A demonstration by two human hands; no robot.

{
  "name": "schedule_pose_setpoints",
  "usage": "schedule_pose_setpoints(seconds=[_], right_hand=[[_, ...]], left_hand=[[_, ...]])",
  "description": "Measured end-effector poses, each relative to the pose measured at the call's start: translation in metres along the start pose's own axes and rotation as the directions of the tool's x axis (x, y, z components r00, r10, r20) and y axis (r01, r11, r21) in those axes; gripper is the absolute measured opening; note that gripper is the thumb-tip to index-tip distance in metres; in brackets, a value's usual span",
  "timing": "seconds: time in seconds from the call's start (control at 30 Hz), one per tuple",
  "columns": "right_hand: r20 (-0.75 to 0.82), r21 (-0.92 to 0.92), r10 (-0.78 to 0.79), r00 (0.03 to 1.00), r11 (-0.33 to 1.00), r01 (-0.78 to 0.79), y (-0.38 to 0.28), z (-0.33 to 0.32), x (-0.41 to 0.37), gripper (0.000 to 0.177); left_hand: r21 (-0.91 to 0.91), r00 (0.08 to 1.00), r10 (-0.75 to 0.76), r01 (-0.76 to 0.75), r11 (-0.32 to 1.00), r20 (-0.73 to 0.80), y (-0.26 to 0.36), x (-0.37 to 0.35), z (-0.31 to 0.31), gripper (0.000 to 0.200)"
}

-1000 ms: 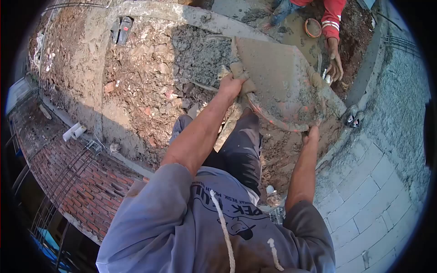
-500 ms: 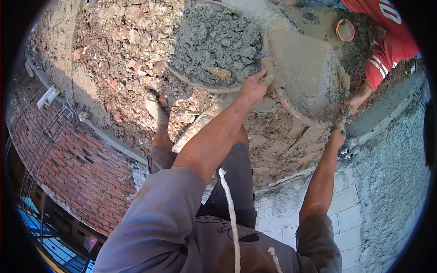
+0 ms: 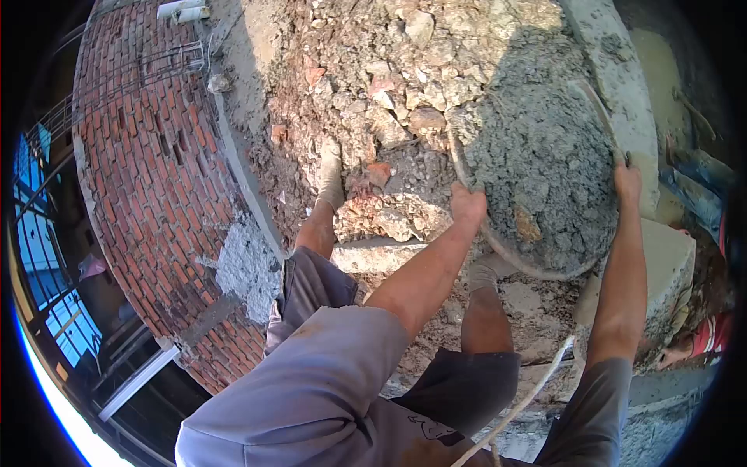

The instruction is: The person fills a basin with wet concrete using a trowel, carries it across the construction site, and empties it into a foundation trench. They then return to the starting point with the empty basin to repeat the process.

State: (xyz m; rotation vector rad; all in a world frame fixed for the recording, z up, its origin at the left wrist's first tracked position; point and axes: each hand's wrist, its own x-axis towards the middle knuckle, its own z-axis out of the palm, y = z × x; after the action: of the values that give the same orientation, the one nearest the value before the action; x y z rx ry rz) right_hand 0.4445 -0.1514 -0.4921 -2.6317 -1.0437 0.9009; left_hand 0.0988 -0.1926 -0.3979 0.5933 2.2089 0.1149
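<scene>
A round tub (image 3: 580,274), its rim caked in grey, sits in front of me, heaped with wet grey concrete (image 3: 548,148). My left hand (image 3: 468,204) is closed on the rim at its left side. On the far right side, my right hand (image 3: 627,184) wraps the rim, fingers partly hidden behind it. A flat brownish stone (image 3: 527,223) lies on the concrete near the tub's front. Just right of my right forearm is a second, mud-coated container (image 3: 665,261).
Rubble and stones (image 3: 373,101) cover the ground ahead and left. A brick wall (image 3: 148,179) drops away at left, with rebar and white pipes (image 3: 183,9) by its top. A co-worker's hand (image 3: 673,354) and red sleeve (image 3: 712,335) are at lower right. A concrete ledge (image 3: 615,86) runs beyond the tub.
My left hand has moved to the concrete tub's left rim. My right hand has left the second container for the tub's right rim. The view has swung left.
</scene>
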Motion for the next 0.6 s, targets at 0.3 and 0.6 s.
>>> schedule_pose_setpoints(seconds=[0.3, 0.6], right_hand=[[0.495, 0.252, 0.138, 0.858, 0.922, -0.294, 0.031, -0.002, 0.052, 0.060], [0.605, 0.122, 0.265, 0.751, 0.901, -0.417, -0.048, -0.026, -0.013, 0.062]], left_hand=[[-0.471, 0.944, -0.081, 0.232, 0.851, 0.319, -0.045, 0.041, 0.015, 0.026], [-0.512, 0.906, -0.105, 0.325, 0.795, 0.411, -0.051, 0.052, -0.004, 0.031]])
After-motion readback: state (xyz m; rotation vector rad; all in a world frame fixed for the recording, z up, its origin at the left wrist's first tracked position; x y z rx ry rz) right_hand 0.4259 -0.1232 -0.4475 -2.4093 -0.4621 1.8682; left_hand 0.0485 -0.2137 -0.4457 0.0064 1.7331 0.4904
